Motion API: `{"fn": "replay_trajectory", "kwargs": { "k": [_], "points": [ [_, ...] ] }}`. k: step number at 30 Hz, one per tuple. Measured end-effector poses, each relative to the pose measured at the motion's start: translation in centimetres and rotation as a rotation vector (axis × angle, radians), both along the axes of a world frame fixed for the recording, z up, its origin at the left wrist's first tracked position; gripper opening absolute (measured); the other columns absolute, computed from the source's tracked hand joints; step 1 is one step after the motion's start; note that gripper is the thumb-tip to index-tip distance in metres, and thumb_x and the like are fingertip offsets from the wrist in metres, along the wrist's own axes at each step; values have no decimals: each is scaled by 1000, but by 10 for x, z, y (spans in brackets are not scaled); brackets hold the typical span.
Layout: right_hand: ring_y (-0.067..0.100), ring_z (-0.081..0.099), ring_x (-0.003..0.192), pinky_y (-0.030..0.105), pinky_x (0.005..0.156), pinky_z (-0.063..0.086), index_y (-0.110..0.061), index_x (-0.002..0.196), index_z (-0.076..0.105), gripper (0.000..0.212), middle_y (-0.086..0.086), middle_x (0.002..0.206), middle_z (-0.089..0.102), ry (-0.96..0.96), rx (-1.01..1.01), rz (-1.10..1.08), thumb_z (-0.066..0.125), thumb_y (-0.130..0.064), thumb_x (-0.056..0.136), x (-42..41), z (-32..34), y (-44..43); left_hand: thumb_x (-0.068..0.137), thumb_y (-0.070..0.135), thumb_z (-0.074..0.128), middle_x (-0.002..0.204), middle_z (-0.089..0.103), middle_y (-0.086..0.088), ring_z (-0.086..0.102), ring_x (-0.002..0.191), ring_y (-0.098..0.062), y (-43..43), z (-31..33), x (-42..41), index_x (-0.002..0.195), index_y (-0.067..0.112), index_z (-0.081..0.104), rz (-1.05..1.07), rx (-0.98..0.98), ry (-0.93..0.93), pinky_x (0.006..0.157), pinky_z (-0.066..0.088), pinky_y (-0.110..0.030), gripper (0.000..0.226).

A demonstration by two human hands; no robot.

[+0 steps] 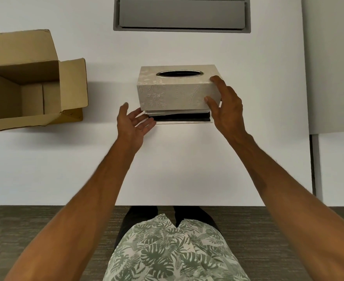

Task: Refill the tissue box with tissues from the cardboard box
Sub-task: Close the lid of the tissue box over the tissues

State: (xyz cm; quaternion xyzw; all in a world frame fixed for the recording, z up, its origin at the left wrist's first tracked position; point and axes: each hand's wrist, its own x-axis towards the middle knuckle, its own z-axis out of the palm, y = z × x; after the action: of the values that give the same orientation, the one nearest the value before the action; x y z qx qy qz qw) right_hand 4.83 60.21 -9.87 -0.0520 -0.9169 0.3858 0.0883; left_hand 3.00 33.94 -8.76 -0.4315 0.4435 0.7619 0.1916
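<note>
A beige tissue box cover (pixel 173 92) with an embossed flower pattern and a dark oval slot on top stands raised over its base plate (pixel 184 123) on the white table (pixel 167 169). Between cover and base shows a white stack of tissues (pixel 167 112) above a black layer. My right hand (pixel 224 106) grips the cover's right end, thumb on the front face, fingers on the top edge. My left hand (pixel 133 123) is open, palm up, at the cover's lower left corner, fingertips near the base. The brown cardboard box (pixel 25 82) sits at the left, flaps open; the part of its inside that I see holds nothing.
A grey recessed cable hatch (pixel 181 15) lies in the table at the back. A second white tabletop (pixel 333 67) adjoins on the right across a narrow gap. Grey carpet (pixel 45 230) shows below the table's near edge.
</note>
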Motion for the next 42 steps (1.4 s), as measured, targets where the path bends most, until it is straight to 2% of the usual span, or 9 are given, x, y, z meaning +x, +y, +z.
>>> {"fn": "replay_trajectory", "kwargs": {
  "k": [5, 10, 17, 24, 27, 30, 35, 38, 42],
  "points": [
    [16, 59, 106, 24, 94, 48, -15, 145, 48, 47, 8, 125, 63, 40, -26, 7, 59, -26, 101, 5, -8, 0, 93, 71, 38, 126, 66, -13, 63, 117, -31, -7, 1, -9, 131, 6, 58, -242, -123, -8, 105, 49, -49, 78],
    [4, 49, 88, 20, 83, 47, -15, 148, 45, 53, 8, 117, 63, 30, -45, -22, 62, -26, 99, 13, -16, 0, 88, 78, 36, 134, 63, -6, 59, 121, -21, -8, 5, -9, 138, 9, 56, -427, -264, 45, 113, 40, -44, 87],
    [17, 54, 87, 38, 76, 55, -12, 145, 48, 52, 11, 113, 62, 50, -82, -5, 64, -24, 98, 16, -20, 1, 93, 69, 41, 131, 61, -2, 54, 127, -17, -10, 7, -9, 127, 17, 59, -508, -258, 71, 117, 32, -44, 64],
    [28, 57, 86, 43, 78, 54, -18, 143, 49, 51, 9, 112, 61, -22, -117, -3, 66, -25, 96, 22, -26, 4, 95, 46, 52, 138, 62, -2, 56, 126, -14, -25, -1, -14, 136, 16, 58, -520, -249, 121, 115, 32, -38, 52],
    [30, 58, 91, 48, 77, 57, -24, 145, 44, 55, 5, 119, 58, -49, -168, -18, 67, -28, 95, 24, -29, 3, 95, 38, 51, 117, 71, 1, 65, 106, -13, -25, -4, -15, 123, 14, 64, -513, -249, 142, 102, 40, -32, 39],
    [26, 59, 115, 47, 90, 57, -29, 151, 31, 74, 1, 139, 52, -145, -271, -67, 73, -27, 90, 24, -29, 3, 96, 30, 49, 84, 70, 6, 64, 77, -9, -22, -7, -15, 97, 17, 63, -476, -209, 135, 92, 45, -29, 19],
    [26, 49, 133, 52, 100, 52, -17, 153, 29, 82, 6, 150, 46, -231, -280, -92, 75, -28, 86, 26, -37, 5, 98, 23, 45, 102, 69, -1, 63, 102, -18, -20, -15, -10, 98, 14, 62, -451, -156, 148, 99, 47, -27, 19],
    [22, 53, 127, 50, 97, 53, -19, 150, 33, 79, 3, 142, 53, -246, -270, -94, 77, -22, 84, 26, -40, 5, 98, 18, 46, 105, 69, -3, 64, 104, -18, -20, -17, -8, 92, 13, 64, -447, -178, 158, 108, 45, -30, 19],
    [21, 57, 118, 50, 94, 55, -26, 147, 32, 79, -1, 130, 58, -257, -277, -82, 77, -20, 82, 27, -38, 3, 97, 13, 48, 116, 70, -3, 65, 115, -19, -21, -18, -6, 110, 11, 68, -476, -293, 191, 107, 48, -31, 24]
  ]
}}
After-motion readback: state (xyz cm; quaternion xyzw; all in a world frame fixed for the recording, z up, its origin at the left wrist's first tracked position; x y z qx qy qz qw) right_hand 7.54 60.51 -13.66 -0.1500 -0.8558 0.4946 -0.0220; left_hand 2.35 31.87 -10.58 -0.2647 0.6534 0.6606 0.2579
